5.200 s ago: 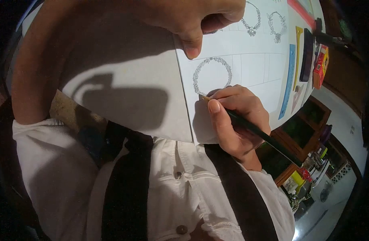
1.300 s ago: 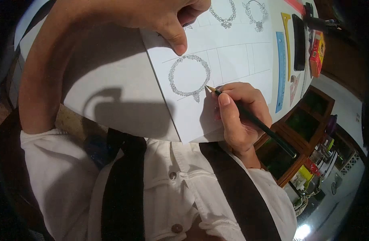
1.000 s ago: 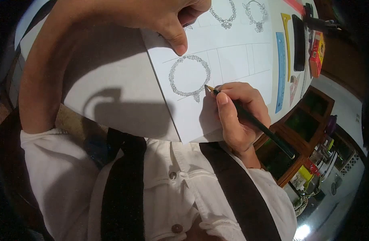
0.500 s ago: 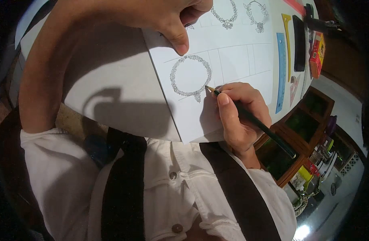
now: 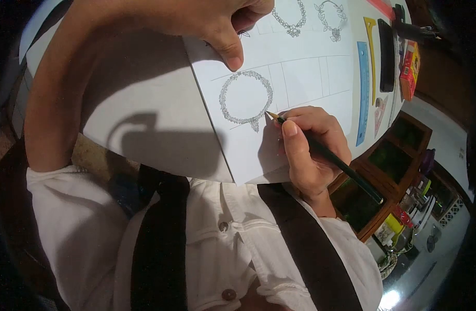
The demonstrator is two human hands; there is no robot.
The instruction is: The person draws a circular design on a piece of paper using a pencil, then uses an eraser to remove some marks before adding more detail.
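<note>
In my right hand [image 5: 318,147] is a dark green pencil [image 5: 346,168], pinched between thumb and fingers. Its sharpened tip meets the lower right of a drawn ring of small leaves [image 5: 222,101], which has a small pendant shape hanging at its bottom. This drawing is on a white sheet of paper [image 5: 243,155]. My left hand [image 5: 217,26] rests on the sheet above the ring, thumb stretched out and apart from the fingers, holding nothing. The top edge of the view cuts off part of that hand.
Two more wreath-like drawings, one a necklace shape [image 5: 294,32], are on the sheet's upper part. A blue ruler [image 5: 361,93], a yellow tool [image 5: 371,62], a black phone-like object [image 5: 386,54] and a red-yellow box [image 5: 410,67] lie along the table's right side.
My right hand and the pencil have shifted very slightly to the right, the tip staying by the ring's lower right. My left hand has not visibly moved.
</note>
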